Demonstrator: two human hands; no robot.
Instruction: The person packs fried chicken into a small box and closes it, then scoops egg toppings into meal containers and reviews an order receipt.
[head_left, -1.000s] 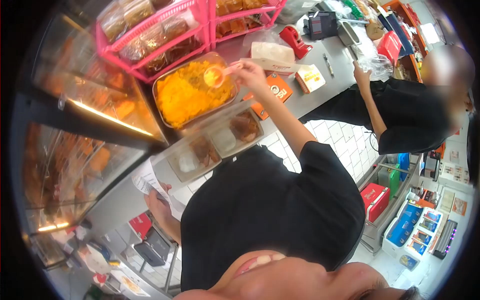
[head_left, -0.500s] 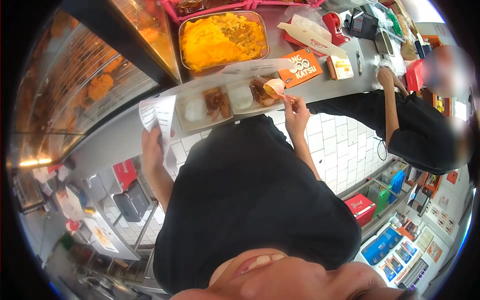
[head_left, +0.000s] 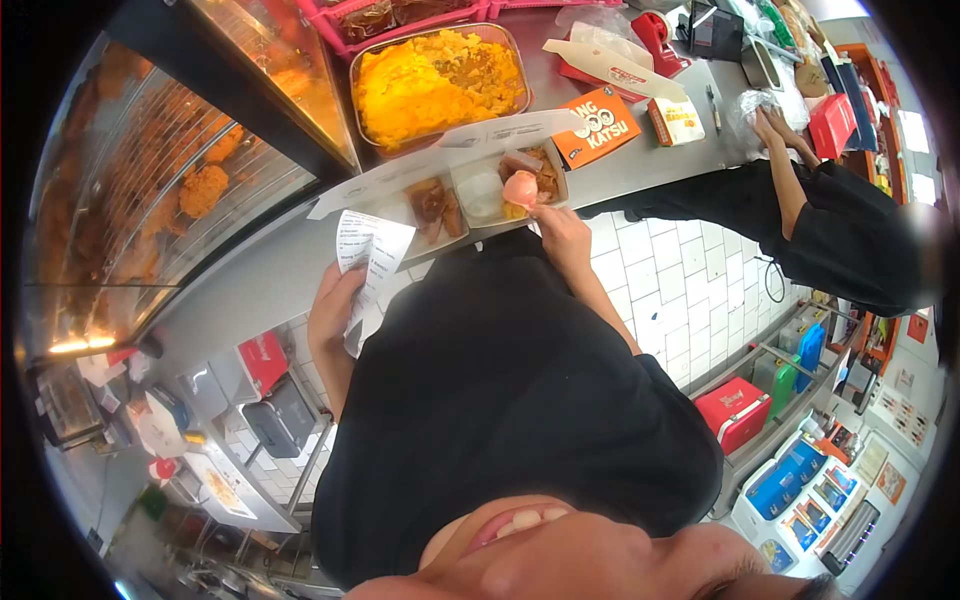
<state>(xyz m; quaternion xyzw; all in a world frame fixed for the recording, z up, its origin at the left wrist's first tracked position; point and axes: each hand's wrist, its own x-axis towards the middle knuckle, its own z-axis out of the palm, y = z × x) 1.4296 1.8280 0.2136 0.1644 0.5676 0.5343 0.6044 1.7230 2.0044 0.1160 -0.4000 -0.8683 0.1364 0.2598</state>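
My left hand (head_left: pixel 335 302) grips a creased printed paper slip (head_left: pixel 368 240), held up over the near left end of an open carton. In my right hand (head_left: pixel 566 240) is the handle of a pink spoon (head_left: pixel 520 188). Its bowl is tipped over the right end of the carton, with a bit of yellow food just beneath it. The long white carton, its lid (head_left: pixel 440 152) raised at the back, holds rice (head_left: pixel 481 194) and brown meat pieces (head_left: pixel 433 205). The paper covers the carton's left part.
Behind the carton stands a tray of yellow-topped food (head_left: pixel 430 85). An orange box (head_left: pixel 597 130), a small white-and-yellow box (head_left: pixel 677 122) and a pen (head_left: pixel 713 107) lie to the right. A co-worker's hands (head_left: pixel 780 130) touch clear plastic there. A glass cabinet with fried food (head_left: pixel 205 190) borders the left.
My right hand has moved left and lower, turning the spoon over above the carton. The paper slip in my left hand has shifted right. The co-worker's hands have moved closer together.
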